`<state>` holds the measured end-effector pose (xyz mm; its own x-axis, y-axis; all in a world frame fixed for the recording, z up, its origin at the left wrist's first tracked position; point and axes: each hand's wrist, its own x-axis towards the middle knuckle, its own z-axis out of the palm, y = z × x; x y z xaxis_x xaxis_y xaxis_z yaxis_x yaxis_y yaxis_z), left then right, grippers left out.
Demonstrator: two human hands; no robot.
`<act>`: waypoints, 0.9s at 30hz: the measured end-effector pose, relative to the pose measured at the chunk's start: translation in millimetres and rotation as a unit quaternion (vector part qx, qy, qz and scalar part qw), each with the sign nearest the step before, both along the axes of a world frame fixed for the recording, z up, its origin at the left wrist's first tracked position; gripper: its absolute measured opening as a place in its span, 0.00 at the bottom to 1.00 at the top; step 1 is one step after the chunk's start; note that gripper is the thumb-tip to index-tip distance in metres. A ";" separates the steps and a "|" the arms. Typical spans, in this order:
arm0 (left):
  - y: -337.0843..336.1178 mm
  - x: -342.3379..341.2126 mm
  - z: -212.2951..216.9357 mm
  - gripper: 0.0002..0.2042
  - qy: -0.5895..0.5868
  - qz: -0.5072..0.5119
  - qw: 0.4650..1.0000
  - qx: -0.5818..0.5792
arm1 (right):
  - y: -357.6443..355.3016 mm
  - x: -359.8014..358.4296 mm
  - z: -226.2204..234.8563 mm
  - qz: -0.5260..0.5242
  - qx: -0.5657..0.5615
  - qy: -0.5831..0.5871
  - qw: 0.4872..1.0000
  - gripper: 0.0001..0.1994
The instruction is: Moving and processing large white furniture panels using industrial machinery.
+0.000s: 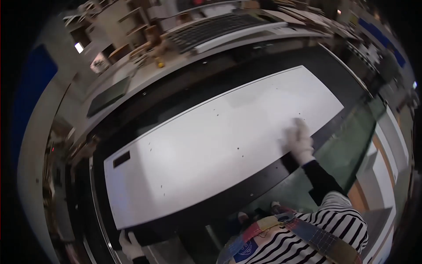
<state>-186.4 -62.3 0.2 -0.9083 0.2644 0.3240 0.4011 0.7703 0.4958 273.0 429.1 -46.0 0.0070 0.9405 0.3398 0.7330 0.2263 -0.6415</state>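
Observation:
A long white panel (220,145) lies at a slant on a black work surface (272,174). It has several small drilled holes and one dark rectangular cutout (121,159) near its left end. My right hand (300,143), in a white glove, is over the panel's near edge toward the right. Motion blurs its stretched fingers, and nothing shows in them; whether they touch the panel I cannot tell. At the panel's near left corner is my left hand (130,246), gloved too, its fingers slightly apart and up against or just below the edge.
Behind the work surface runs a ledge with a dark flat piece (110,97) and a small yellow object (160,64). A dark slatted rack (215,33) stands farther back. White panels (373,185) stand at the right, beside a green floor (351,141).

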 end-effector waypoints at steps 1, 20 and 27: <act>-1.5 -3.1 -0.2 0.23 0.042 -0.009 0.997 -0.060 | 8.3 38.9 1.9 -0.097 -0.030 0.045 0.994 0.27; 81.1 3.3 2.3 0.29 -0.027 0.024 0.957 -0.287 | 30.2 214.4 -17.6 -0.139 -0.239 0.758 0.590 0.17; 175.7 147.3 -0.4 0.29 -0.041 0.089 0.925 -0.368 | 100.2 301.3 -30.0 -0.107 -0.231 0.760 0.599 0.14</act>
<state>-39.1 113.4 -0.2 -0.9720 0.2308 0.0445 0.2206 0.9612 -0.1653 574.3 529.2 -76.0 0.1157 0.8539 -0.5074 -0.7951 -0.2266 -0.5625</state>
